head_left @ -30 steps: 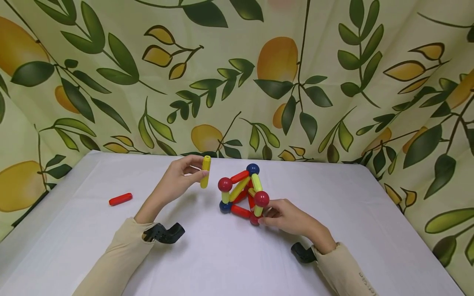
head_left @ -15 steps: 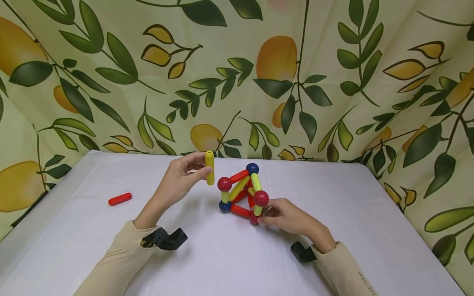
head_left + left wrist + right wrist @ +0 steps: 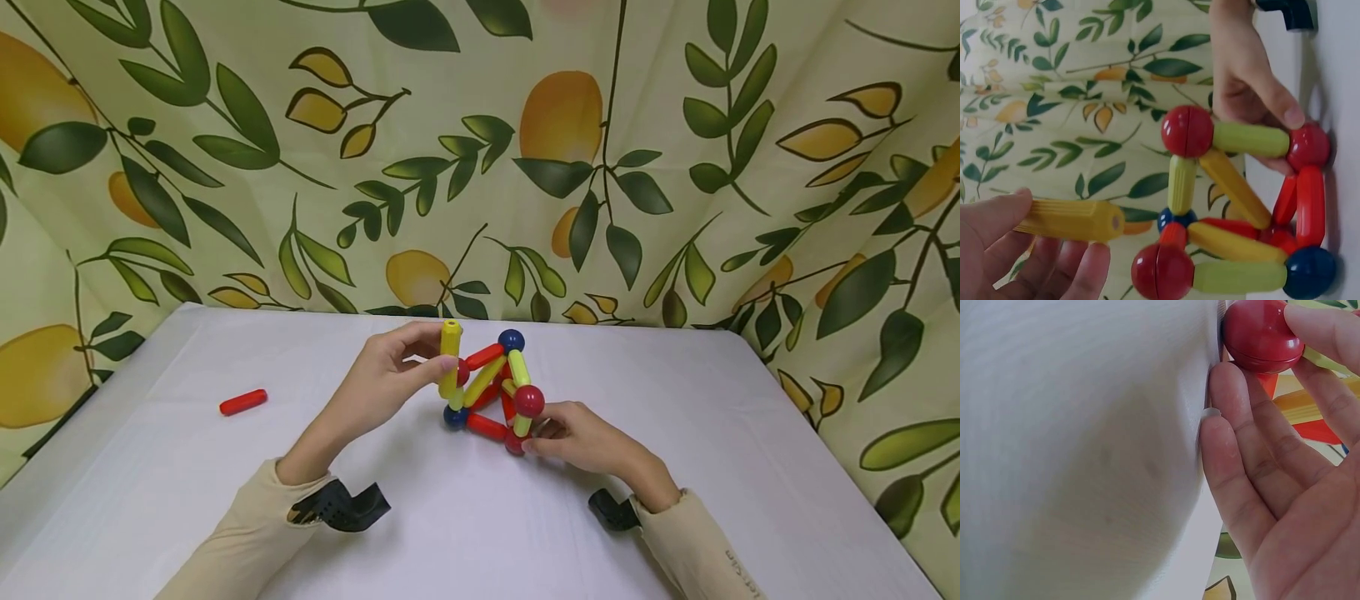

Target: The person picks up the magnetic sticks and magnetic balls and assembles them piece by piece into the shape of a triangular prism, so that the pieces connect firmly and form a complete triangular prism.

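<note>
My left hand (image 3: pixel 390 371) pinches a yellow magnetic rod (image 3: pixel 450 358) between thumb and fingers, held upright. In the head view the rod overlaps the upper left red ball (image 3: pixel 462 372); the left wrist view shows a gap between the rod's end and that red ball (image 3: pixel 1162 272). A frame of rods and balls stands on the table, with red, yellow and light green rods (image 3: pixel 519 371) joined by red and blue balls (image 3: pixel 512 341). My right hand (image 3: pixel 588 437) pinches the frame's lower right red ball (image 3: pixel 515 442), with the thumb on it in the right wrist view (image 3: pixel 1260 334).
A loose red rod (image 3: pixel 243 402) lies on the white tablecloth (image 3: pixel 345 550) to the left of my left hand. Behind the table hangs a curtain (image 3: pixel 450 183) patterned with leaves and fruit. A black wrist mount (image 3: pixel 345 506) juts from each sleeve.
My left hand has moved right with the yellow rod, rising slightly and then dropping, to the frame's upper left red ball. The right hand and the frame stay put.
</note>
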Motion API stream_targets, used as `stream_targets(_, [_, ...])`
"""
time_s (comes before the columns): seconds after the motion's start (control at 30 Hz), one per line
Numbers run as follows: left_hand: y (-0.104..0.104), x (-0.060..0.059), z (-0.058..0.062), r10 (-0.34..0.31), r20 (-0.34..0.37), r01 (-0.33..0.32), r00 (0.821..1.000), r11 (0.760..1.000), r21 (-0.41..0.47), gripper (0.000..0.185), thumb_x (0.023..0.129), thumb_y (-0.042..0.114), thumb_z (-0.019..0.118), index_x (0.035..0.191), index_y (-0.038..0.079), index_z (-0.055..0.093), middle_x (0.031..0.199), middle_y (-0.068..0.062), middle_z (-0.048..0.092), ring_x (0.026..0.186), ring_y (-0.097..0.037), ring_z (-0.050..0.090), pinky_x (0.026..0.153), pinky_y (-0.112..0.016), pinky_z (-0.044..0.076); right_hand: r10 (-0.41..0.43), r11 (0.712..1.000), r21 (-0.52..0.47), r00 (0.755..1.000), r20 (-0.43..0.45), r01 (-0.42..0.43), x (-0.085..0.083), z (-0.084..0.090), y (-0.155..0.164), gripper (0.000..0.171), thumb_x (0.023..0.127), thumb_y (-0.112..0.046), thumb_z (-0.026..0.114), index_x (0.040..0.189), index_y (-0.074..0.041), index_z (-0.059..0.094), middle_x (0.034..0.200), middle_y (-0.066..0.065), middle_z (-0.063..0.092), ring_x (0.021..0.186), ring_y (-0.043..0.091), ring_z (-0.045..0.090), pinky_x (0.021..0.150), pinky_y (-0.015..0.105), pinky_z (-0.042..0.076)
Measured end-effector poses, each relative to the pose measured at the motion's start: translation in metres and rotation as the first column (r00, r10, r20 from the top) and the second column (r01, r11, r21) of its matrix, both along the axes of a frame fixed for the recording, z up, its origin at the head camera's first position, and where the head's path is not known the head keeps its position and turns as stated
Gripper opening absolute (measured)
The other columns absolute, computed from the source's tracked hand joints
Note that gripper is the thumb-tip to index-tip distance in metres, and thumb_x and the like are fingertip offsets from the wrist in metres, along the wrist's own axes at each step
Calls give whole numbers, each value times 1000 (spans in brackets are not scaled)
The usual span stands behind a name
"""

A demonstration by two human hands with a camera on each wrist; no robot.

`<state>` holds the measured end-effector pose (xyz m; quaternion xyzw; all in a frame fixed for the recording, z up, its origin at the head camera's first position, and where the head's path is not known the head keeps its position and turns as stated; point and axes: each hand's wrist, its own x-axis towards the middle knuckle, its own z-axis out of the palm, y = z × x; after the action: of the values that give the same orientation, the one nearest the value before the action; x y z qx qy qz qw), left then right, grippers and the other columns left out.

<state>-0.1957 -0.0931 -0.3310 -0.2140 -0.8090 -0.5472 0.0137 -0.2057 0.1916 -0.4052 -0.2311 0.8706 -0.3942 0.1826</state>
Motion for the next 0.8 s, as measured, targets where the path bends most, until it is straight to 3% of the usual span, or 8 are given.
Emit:
stream_targets(0.13, [9,6,-3,-62,-7,62,998,998,-4,36,93,14,68,128,5,63,113,-10,69,104,-22,67,89,-29,57,-6,1000,4,1000,5,6,0,1,0,27,90,-17,71,114,-5,69,105,7,70,90,16,65,78,23,55])
stream_targets(0.47, [28,14,-19,-91,-11,91,996,996,-17,34,92,12,70,124,3,64,110,-13,72,98,-23,72,86,-25,57,9,1000,0,1000,-6,-9,-1,0,0,27,90,-17,71,114,-5,69,105,7,70,88,15,65,78,21,54])
stream_targets(0.67, [37,17,-29,-85,-50,84,995,996,-20,35,90,12,72,123,1,64,112,-15,72,95,-22,74,82,-25,58,22,1000,0,999,-23,-22,-1,0,1,24,90,-16,70,112,-5,70,103,6,71,87,14,65,77,21,53])
stream_targets(0.8, [44,18,-37,-35,-77,34,996,999,-14,35,88,12,75,120,1,66,109,-14,73,89,-21,75,79,-24,59,26,1000,1,999,-25,-26,-1,0,2,26,90,-16,70,114,-4,69,103,7,71,87,14,65,77,21,53])
